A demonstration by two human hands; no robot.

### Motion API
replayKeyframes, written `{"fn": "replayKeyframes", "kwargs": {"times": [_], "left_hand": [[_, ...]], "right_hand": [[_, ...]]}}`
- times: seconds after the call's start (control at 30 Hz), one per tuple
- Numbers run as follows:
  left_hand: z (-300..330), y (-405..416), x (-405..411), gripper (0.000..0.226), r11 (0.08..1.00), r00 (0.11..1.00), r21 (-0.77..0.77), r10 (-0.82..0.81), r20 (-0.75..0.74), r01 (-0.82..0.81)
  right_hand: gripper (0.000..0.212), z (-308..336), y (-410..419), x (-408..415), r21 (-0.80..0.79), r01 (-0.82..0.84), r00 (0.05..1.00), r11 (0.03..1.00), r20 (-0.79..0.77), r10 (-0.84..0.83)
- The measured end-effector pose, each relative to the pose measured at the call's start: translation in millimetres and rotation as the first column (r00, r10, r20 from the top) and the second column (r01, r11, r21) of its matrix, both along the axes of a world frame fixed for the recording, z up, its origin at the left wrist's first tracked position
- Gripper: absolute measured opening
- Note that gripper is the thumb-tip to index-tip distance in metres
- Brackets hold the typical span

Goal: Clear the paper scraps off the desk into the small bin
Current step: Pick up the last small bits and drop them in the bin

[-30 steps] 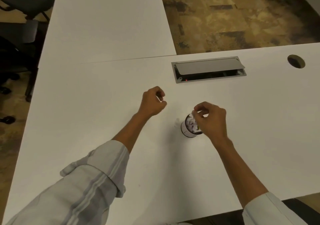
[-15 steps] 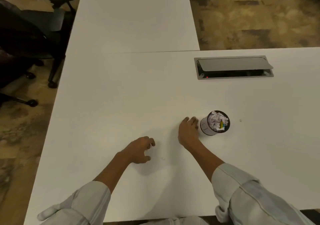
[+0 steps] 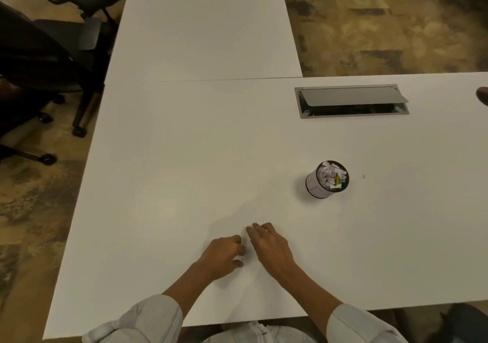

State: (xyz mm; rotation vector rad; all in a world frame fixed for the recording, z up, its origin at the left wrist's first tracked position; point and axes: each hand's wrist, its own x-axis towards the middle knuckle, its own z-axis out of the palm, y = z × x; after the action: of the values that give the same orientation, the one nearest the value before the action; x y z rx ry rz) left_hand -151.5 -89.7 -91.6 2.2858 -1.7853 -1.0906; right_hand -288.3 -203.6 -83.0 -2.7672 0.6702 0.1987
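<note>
- Partly hidden: small bin [image 3: 327, 179] is standing upright on desk [image 3: 184, 158], right of centre; crumpled paper scraps [image 3: 330, 173] are filling it to the rim, w/ a yellow-green bit among them, too small to identify.
- One tiny white speck [image 3: 364, 176] is lying on desk just right of bin, apart from it; prob. paper, can't tell.
- Another tiny speck [image 3: 242, 259] is lying between the two hands; hard to make out.
- Left hand [image 3: 224, 257] is resting near desk's front edge, fingers curled loosely inward, thumb near fingertips; whether it is pinching anything, can't tell.
- Right hand [image 3: 269, 245] is lying palm-down just beside left hand, fingers together and stretched forward, holding nothing visible.
- Both hands are sitting well apart from bin, nearer the front edge.
- Sleeves are being cut off by bottom of frame.
- Cable hatch [image 3: 352, 101] is sitting at desk's far right, lid half-raised; contents dark, unreadable.
- Round hole [image 3: 482, 95] is being cut off by right frame edge.
- Second desk [image 3: 206, 26] is butting against far edge.
- Office chairs [image 3: 45, 60] are standing left, partly out of frame.
- Wide bare desk surface is lying left of and beyond hands.
</note>
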Motion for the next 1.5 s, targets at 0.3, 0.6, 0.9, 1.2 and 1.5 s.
{"fn": "replayKeyframes", "kwargs": {"times": [0.3, 0.6, 0.9, 1.2, 1.5], "left_hand": [[-4, 15, -20, 0.009, 0.995, 0.998, -0.094, 0.050, 0.048, -0.045], [28, -50, -29, 0.019, 0.897, 0.959, -0.362, 0.283, 0.031, -0.254], [94, -212, -56, 0.012, 0.782, 0.912, -0.471, 0.336, -0.233, -0.409], [82, -259, -59, 0.004, 0.824, 0.915, -0.398, 0.357, -0.188, -0.403], [79, -268, -45, 0.019, 0.754, 0.853, -0.413, 0.383, -0.356, -0.511]], "right_hand": [[0.026, 8, 8, 10, -0.054, -0.159, 0.968, 0.986, -0.207, 0.145], [0.014, 34, -49, -23, 0.333, 0.466, 0.750, 0.820, 0.344, -0.566], [0.013, 92, -169, -49, 0.528, 0.616, 0.308, 0.584, 0.521, -0.796], [0.013, 80, -197, -48, 0.323, 0.680, 0.545, 0.659, 0.379, -0.748], [0.013, 36, -273, -112, 0.518, 0.770, 0.225, 0.372, 0.325, -0.919]]}}
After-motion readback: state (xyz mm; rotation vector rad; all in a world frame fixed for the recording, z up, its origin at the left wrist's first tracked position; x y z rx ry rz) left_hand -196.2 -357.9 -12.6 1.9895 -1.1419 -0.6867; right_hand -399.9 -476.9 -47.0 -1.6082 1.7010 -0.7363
